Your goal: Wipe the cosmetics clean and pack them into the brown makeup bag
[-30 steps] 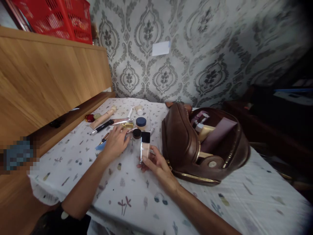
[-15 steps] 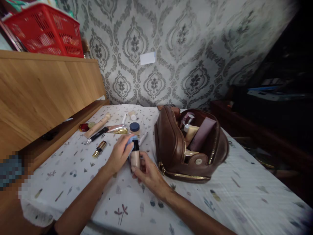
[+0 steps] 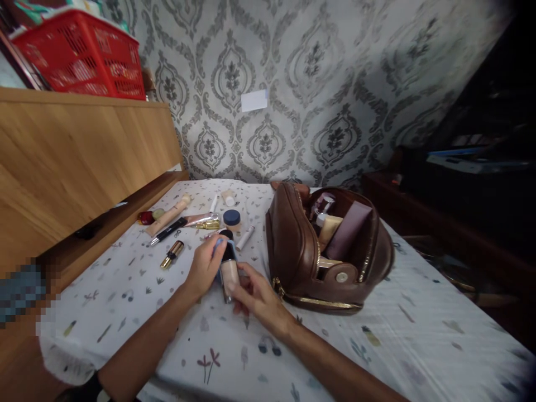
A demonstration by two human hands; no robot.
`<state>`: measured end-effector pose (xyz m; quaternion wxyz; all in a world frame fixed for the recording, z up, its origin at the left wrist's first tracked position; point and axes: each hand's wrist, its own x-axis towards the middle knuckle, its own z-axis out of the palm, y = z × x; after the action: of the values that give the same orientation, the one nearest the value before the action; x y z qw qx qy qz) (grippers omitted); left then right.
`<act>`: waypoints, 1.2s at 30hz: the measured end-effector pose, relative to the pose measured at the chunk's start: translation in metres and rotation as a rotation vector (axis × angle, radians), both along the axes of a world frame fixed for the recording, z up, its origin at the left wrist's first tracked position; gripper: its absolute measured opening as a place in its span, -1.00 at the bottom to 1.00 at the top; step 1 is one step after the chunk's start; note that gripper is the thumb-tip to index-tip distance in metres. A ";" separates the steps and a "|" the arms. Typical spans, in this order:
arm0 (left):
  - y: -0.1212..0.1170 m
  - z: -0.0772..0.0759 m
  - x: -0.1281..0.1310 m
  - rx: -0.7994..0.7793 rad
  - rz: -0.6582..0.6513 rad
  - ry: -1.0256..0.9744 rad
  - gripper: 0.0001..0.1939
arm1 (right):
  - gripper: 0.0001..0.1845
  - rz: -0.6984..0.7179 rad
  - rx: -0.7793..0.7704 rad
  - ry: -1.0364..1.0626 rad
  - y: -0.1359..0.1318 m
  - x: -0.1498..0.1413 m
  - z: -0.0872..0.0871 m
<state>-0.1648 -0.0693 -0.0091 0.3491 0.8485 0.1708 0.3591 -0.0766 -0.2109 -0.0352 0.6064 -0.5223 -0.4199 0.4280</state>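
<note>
A foundation bottle (image 3: pixel 229 274) with a beige body and black cap is held between my hands, leaning slightly over the cloth. My left hand (image 3: pixel 205 262) is closed on a small blue cloth (image 3: pixel 219 243), pressed against the bottle's neck and cap. My right hand (image 3: pixel 257 296) grips the lower body between thumb and fingers. Just behind them lie a white tube (image 3: pixel 245 238) and a jar with a dark blue lid (image 3: pixel 231 217). To the right stands an open brown makeup bag (image 3: pixel 293 251) holding several tubes and bottles.
On the left of the patterned tablecloth (image 3: pixel 138 335) lie a gold-and-black lipstick (image 3: pixel 172 254), a beige tube (image 3: pixel 167 216), a black pen-like tube (image 3: pixel 168 231) and other cosmetics. A red basket (image 3: pixel 79 56) sits on a wooden cabinet (image 3: pixel 92 134). Behind is a patterned wall.
The bottle has tilted, its cap leaning left, and more of the black cap shows. My left hand with the blue cloth has shifted slightly down along the bottle.
</note>
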 end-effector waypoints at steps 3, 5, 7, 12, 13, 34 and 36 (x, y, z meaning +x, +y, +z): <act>-0.005 -0.004 0.002 0.107 -0.039 -0.013 -0.66 | -0.38 -0.043 -0.007 0.120 0.002 0.002 -0.003; -0.008 -0.006 0.002 0.156 -0.092 0.000 -0.61 | -0.35 -0.087 -0.015 0.216 0.003 0.003 -0.004; -0.009 -0.006 0.001 0.205 -0.157 0.022 -0.56 | -0.35 -0.127 -0.022 0.292 0.004 0.002 -0.004; -0.005 -0.007 -0.004 0.299 -0.324 0.069 -0.40 | -0.35 -0.141 -0.018 0.398 0.004 0.001 -0.001; -0.004 -0.007 -0.005 0.310 -0.352 0.076 -0.36 | -0.36 -0.141 -0.011 0.424 0.005 0.001 -0.001; -0.037 0.002 -0.005 0.557 -0.323 -0.204 -0.90 | -0.36 -0.239 0.081 0.588 0.007 -0.001 0.000; -0.036 0.004 -0.006 0.496 -0.302 -0.203 -0.88 | -0.35 -0.225 0.086 0.577 0.008 -0.001 -0.002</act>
<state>-0.1704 -0.1055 -0.0047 0.1959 0.8835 -0.0856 0.4167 -0.0772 -0.2027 -0.0372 0.7655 -0.3963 -0.1877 0.4709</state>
